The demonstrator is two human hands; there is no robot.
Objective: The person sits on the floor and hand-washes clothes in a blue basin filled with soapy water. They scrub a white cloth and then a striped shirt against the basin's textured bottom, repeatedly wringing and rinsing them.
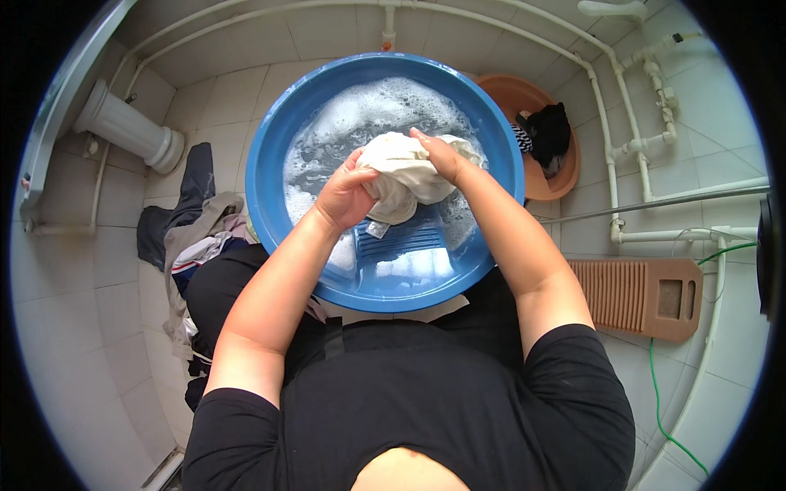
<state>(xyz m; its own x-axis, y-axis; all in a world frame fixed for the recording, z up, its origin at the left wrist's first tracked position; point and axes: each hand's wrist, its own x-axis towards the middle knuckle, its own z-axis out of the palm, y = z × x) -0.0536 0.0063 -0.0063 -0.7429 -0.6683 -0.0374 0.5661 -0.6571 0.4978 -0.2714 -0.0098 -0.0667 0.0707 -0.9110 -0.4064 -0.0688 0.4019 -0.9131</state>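
Note:
A wet, bunched white garment (397, 168) is held up between my two hands over a big blue basin (260, 164). My left hand (345, 195) grips its left side, fingers curled into the cloth. On the other side my right hand (440, 157) is closed round the cloth, thumb on top. A small pale label (377, 229) hangs from the garment's lower edge. Below it, the ribbed blue washboard (405, 248) slopes at the basin's near side. Soapy water with white foam (393, 96) fills the basin around the cloth.
A pile of clothes (192, 233) lies on the tiled floor at left, near a white pedestal (131, 131). An orange basin (565, 184) with dark clothes (550, 135) stands behind right. A brown washboard (634, 296) and green cord (657, 401) are at right; white pipes (602, 106) line the wall.

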